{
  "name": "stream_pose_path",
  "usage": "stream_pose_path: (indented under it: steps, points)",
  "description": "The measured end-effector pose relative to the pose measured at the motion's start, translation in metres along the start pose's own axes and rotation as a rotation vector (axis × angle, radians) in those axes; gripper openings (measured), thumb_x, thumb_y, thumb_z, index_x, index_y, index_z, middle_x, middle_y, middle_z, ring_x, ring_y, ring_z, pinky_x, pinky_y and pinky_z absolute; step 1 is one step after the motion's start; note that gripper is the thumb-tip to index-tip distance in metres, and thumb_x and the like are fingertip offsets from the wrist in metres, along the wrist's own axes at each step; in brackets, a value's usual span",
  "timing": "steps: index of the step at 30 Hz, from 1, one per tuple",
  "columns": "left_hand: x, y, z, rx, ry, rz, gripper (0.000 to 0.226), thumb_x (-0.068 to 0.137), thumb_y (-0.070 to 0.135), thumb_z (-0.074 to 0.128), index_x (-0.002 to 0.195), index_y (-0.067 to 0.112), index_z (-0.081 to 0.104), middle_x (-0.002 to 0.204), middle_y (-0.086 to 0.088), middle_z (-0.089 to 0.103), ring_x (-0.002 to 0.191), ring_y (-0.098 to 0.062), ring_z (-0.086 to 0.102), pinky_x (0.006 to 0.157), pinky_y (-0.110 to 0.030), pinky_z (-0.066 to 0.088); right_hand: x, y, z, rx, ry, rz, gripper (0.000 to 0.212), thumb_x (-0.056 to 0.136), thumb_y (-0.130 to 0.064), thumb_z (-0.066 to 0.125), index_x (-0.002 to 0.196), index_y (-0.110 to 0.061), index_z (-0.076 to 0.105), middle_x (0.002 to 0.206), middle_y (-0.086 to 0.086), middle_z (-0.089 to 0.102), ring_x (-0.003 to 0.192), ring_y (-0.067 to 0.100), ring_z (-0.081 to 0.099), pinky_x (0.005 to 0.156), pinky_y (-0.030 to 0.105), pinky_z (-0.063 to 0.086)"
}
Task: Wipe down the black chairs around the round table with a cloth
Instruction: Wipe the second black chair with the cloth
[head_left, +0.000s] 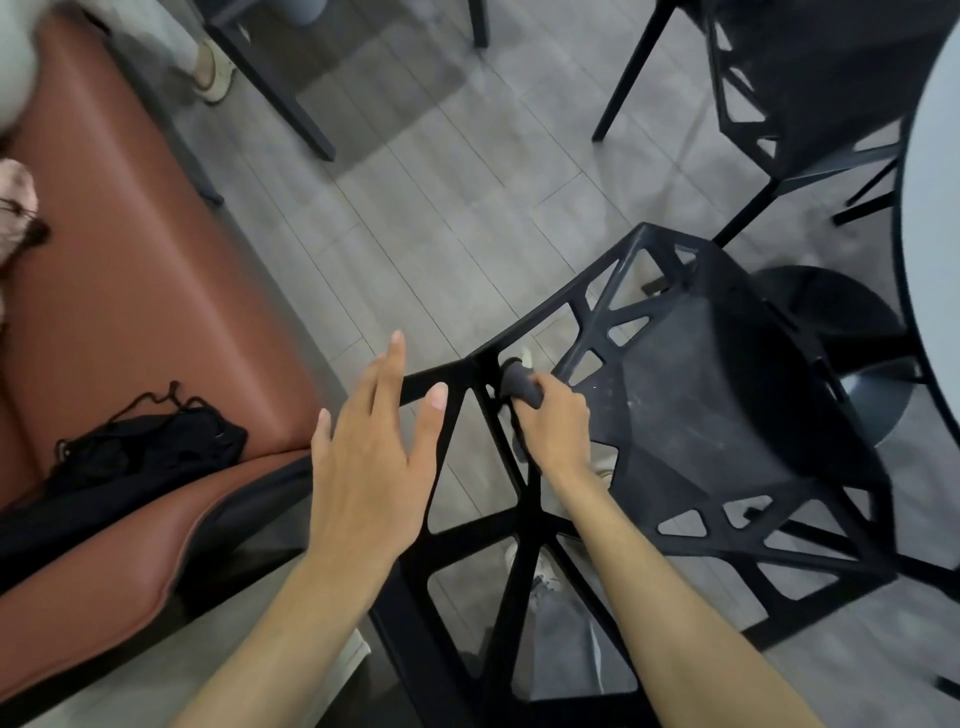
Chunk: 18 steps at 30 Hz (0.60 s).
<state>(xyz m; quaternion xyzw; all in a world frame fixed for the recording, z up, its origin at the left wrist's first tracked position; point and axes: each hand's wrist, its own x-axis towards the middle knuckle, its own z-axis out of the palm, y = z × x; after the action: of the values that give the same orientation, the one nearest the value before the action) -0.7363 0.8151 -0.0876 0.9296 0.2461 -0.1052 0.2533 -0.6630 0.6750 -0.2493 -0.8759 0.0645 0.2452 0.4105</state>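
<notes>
We wipe the black lattice plastic chair (727, 395) backrest | right hand (553, 428) grip curled around dark grey cloth (519, 384) | left hand (371, 447) spread, empty, above the chair's top rail | press into each strut.

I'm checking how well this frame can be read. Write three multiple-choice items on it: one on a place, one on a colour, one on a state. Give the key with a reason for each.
1. Where is the cloth?
A. On the floor
B. In the right hand, against the chair backrest
C. On the round table

2. What colour is the bench seat at left?
A. Reddish brown
B. Blue
C. White

3. What state is the left hand in?
A. Clenched in a fist
B. Gripping the cloth
C. Open, fingers spread, holding nothing

Key:
1 B, the dark grey cloth sticks out of the right fist at the backrest's top bar.
2 A, its upholstery is plainly reddish brown.
3 C, the fingers are straight and apart.
</notes>
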Motion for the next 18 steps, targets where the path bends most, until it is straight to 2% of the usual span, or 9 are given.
stream_pose_path:
  steps: [2,6,9,13,18]
  points:
    - [0.000,0.000,0.000,-0.003,-0.016,-0.005,0.067,0.105,0.068,0.019,0.166,0.041,0.008,0.170,0.011,0.027,0.155,-0.009,0.026,0.129,-0.055,0.014,-0.006,-0.024,-0.002,0.034,0.033,-0.124,0.020,0.094,-0.013,0.063,0.113,-0.017,0.070,0.082,-0.002,0.068,0.069,0.010,0.058,0.064,0.026,0.046]
    - [0.000,0.002,-0.001,-0.024,-0.026,-0.011,0.065,0.106,0.068,0.019,0.165,0.043,0.008,0.170,0.014,0.024,0.156,-0.006,0.024,0.129,-0.056,0.015,-0.004,-0.038,-0.003,0.056,0.072,-0.238,0.021,0.091,-0.015,0.065,0.111,-0.017,0.070,0.072,0.001,0.067,0.066,0.021,0.062,0.064,0.033,0.048]
    - [0.000,0.001,-0.001,-0.037,-0.033,-0.008,0.066,0.105,0.071,0.016,0.165,0.045,0.008,0.169,0.018,0.024,0.154,-0.001,0.022,0.129,-0.056,0.014,0.002,-0.012,0.004,0.014,0.025,-0.186,0.022,0.092,-0.014,0.064,0.113,-0.018,0.068,0.072,0.004,0.067,0.065,0.023,0.064,0.063,0.037,0.054]
    - [0.001,0.000,-0.002,-0.050,-0.034,-0.018,0.069,0.102,0.074,0.015,0.165,0.044,0.010,0.168,0.022,0.024,0.148,0.011,0.017,0.130,-0.055,0.014,0.013,0.047,0.013,-0.047,-0.074,-0.020,0.026,0.094,-0.011,0.061,0.118,-0.022,0.065,0.082,0.006,0.071,0.074,0.026,0.070,0.073,0.046,0.062]
    - [0.002,0.000,-0.001,-0.128,-0.046,-0.032,0.065,0.105,0.069,0.019,0.165,0.045,0.014,0.166,0.031,0.022,0.151,0.013,0.017,0.129,-0.054,0.019,0.021,0.073,0.015,-0.073,-0.070,-0.025,0.019,0.098,-0.011,0.060,0.115,-0.017,0.066,0.093,0.007,0.072,0.084,0.027,0.069,0.077,0.044,0.059]
